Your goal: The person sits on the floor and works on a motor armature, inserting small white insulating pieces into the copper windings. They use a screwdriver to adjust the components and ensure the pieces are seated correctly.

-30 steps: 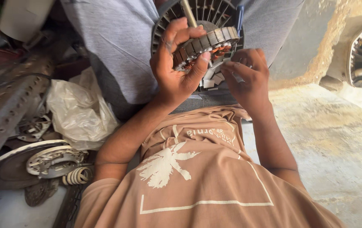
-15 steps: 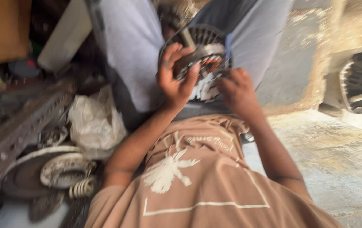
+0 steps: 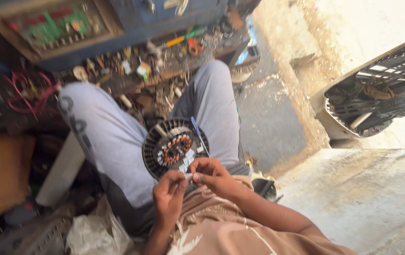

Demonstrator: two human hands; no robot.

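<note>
A round black fan motor housing [image 3: 164, 147] with copper windings [image 3: 176, 148] in its middle lies in my lap between my grey-trousered legs. My left hand [image 3: 168, 196] and my right hand [image 3: 212, 175] meet just below it, fingertips pinched together on a small pale piece [image 3: 188, 176]. Neither hand grips the housing now. What exactly the small piece is stays too small to tell.
A cluttered low bench with tools, wires and a green circuit board [image 3: 56, 23] lies beyond my knees. A white plastic bag [image 3: 94, 231] and metal parts sit at my left. A black slatted crate [image 3: 382, 89] stands at the right above a concrete slab [image 3: 353, 198].
My left hand has let go of the motor housing and dropped below it to join the right. The view swung up, showing the legs and the bench beyond.
</note>
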